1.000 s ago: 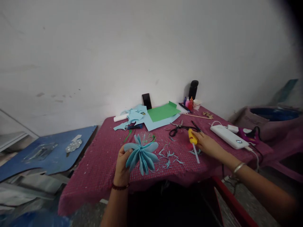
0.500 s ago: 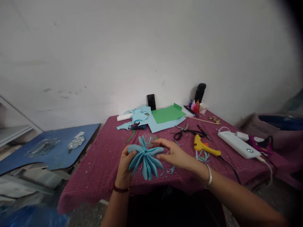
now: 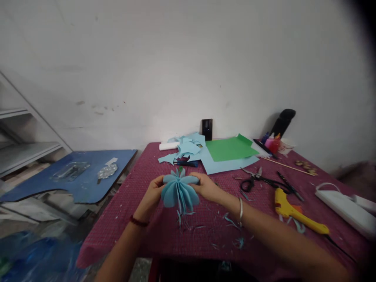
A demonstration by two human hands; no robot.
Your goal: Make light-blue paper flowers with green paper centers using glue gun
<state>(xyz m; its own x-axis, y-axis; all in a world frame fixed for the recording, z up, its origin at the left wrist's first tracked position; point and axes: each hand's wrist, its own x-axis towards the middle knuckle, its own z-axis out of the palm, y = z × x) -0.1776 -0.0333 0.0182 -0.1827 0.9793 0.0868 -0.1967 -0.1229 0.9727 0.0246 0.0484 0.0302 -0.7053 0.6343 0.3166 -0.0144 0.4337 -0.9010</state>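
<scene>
A light-blue paper flower [image 3: 179, 191] with many folded petals is held up above the near part of the table. My left hand [image 3: 152, 192] grips its left petals, the fingers partly behind them. My right hand [image 3: 207, 187] pinches the petals on the other side, and its fingertips are partly hidden too. Below the flower, thin blue paper shreds [image 3: 188, 224] lie on the checked red tablecloth [image 3: 129, 211]. Right of my right hand are black-handled scissors [image 3: 249, 182] and a yellow glue gun [image 3: 296, 213].
Green paper [image 3: 230, 148] lies on light-blue sheets [image 3: 220, 166] at the back, near a propped phone [image 3: 207, 129]. A white power bank [image 3: 345, 207], small paint bottles [image 3: 274, 144] and a long stick [image 3: 289, 167] are on the right. A blue board [image 3: 88, 178] stands left.
The view has turned left, so the table things appear further right. My right hand has closed in on the flower's right petals, and the flower is tilted differently.
</scene>
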